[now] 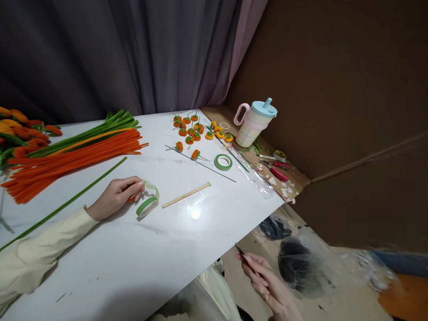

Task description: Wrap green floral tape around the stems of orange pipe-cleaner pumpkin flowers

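Observation:
My left hand (pixel 123 195) rests over the white table, its fingers pinching the loose end of a strip of green floral tape. The tape's roll (pixel 147 207) stands on the table just right of the fingers. A bit of orange fuzzy stuff (pixel 131 199) shows under the fingertips, mostly hidden. Off the table's front edge, my right hand (pixel 262 277) is closed around a slim dark pointed tool (pixel 241 253); whether it is tweezers or scissors I cannot tell. A thin wooden stick (pixel 186 195) lies right of the tape roll.
Orange pipe cleaners (pixel 77 155) and green ones (pixel 103 128) lie in bundles at left. Small orange pumpkins (pixel 190 131) sit at the back. A second tape roll (pixel 223 162), a cup (pixel 253 124) and red-handled pliers (pixel 278 173) stand or lie right. Plastic bags (pixel 301 262) are on the floor.

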Demonstrator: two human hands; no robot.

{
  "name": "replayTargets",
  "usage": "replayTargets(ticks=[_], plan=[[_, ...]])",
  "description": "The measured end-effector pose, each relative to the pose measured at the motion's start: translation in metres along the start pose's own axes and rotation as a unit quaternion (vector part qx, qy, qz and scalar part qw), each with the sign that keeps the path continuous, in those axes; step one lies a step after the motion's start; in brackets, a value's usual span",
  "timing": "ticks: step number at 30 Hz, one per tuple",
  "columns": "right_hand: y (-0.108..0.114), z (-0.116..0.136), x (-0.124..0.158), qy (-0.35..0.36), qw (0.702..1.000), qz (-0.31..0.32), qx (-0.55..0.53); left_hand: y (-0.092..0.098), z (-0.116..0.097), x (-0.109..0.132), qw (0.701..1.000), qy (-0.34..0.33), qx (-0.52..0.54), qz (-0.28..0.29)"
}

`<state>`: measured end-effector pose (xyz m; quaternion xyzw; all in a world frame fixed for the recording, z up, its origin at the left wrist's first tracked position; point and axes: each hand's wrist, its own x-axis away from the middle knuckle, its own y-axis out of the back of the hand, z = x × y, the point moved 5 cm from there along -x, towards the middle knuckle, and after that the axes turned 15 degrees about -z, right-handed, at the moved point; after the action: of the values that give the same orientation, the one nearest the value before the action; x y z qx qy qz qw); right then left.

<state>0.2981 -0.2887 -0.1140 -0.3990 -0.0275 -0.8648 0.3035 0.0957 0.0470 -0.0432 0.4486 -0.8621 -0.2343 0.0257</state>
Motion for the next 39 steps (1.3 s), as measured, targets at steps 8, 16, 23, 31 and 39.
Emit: replayTargets(ticks=[8,16,23,31,39], plan=[[0.0018,-0.0037,-0.0019,-0.017,1.0,-0.003,-0.024,-0.0004,0.0033,0.0002,1.0,0.01,0.014,0.005],[0.0057,-0.0053,-0.0054,-0.02,0.999,-0.022,-0.029,-0.0006,0.0038,0.0006,1.0,0.01,0.014,0.01],[0.0081,-0.009,-0.0064,-0.04,0.998,-0.033,-0.042,-0.001,0.0042,0.001,1.0,0.018,0.023,0.012],[0.0047,-0.0054,-0.005,-0.031,0.999,-0.024,-0.03,-0.0004,0.005,0.0007,1.0,0.017,0.018,0.009],[0.0055,-0.0054,-0.0093,-0.023,0.999,-0.013,-0.018,-0.0012,0.0051,0.0004,1.0,0.018,0.02,0.014]])
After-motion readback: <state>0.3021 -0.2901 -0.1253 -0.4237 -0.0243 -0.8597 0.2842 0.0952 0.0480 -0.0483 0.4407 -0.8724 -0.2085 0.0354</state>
